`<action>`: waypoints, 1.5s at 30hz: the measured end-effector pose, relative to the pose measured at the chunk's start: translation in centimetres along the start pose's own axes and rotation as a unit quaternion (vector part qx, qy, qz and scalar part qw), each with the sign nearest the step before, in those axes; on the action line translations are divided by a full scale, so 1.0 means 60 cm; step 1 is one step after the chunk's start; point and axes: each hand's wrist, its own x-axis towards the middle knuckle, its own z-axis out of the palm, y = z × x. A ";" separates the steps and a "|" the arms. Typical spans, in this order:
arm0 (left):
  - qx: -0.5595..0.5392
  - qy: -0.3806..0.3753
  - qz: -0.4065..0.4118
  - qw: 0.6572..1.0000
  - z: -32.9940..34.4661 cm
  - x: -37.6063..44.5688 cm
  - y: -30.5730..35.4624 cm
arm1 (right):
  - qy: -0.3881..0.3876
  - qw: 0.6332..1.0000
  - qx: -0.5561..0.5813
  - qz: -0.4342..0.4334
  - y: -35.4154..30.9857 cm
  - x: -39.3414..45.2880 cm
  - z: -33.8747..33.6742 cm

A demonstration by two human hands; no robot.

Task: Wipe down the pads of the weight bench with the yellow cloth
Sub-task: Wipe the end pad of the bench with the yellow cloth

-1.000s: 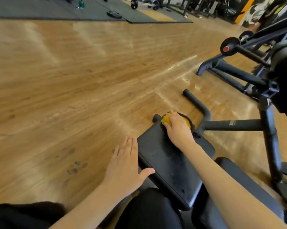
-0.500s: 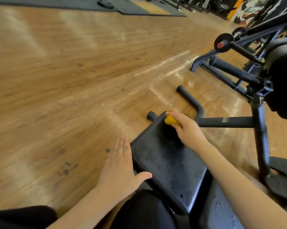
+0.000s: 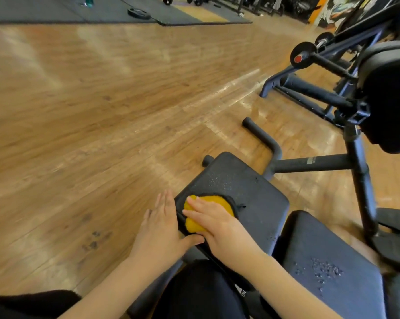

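a: status on the hands?
b: two hands in view. right hand (image 3: 219, 226) lies flat, fingers spread, palm pressing the yellow cloth (image 3: 206, 211) down. not a pinch or a fist, just open and pushing on it. left hand (image 3: 158, 234) is open too, fingers straight along the left edge of the pad, thumb hooked over the near corner. holds nothing else.

a: where's the cloth?
b: one cloth, yellow with a dark border, on the near left part of the front pad (image 3: 245, 194). about half of it is under the right hand.

a: pad count?
b: two bench pads in line: front pad with the cloth, and a second pad (image 3: 332, 261) closer and to the right, narrow gap between them. both black. droplets or specks on both, a cluster on the second pad, a few on the front one. can't tell what they are. a third dark pad (image 3: 388, 97) sits up on a post to the right.

a: anything else?
b: wood floor (image 3: 102, 111). one weight plate (image 3: 138, 13) lying on a dark mat (image 3: 56, 10) far back. black frame tubes (image 3: 263, 139) past the front pad. more gym gear at the back, too blurred to count.
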 end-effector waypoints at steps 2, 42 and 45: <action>0.005 -0.005 0.005 1.000 0.000 -0.005 0.002 | -0.030 0.997 0.067 -0.004 0.011 -0.013 -0.018; -0.045 0.018 0.056 0.997 0.001 0.006 0.000 | 0.029 0.989 0.097 0.111 0.028 0.015 -0.003; -0.043 0.016 0.055 0.997 0.001 0.004 0.000 | 0.017 0.989 0.132 0.062 0.012 -0.019 0.003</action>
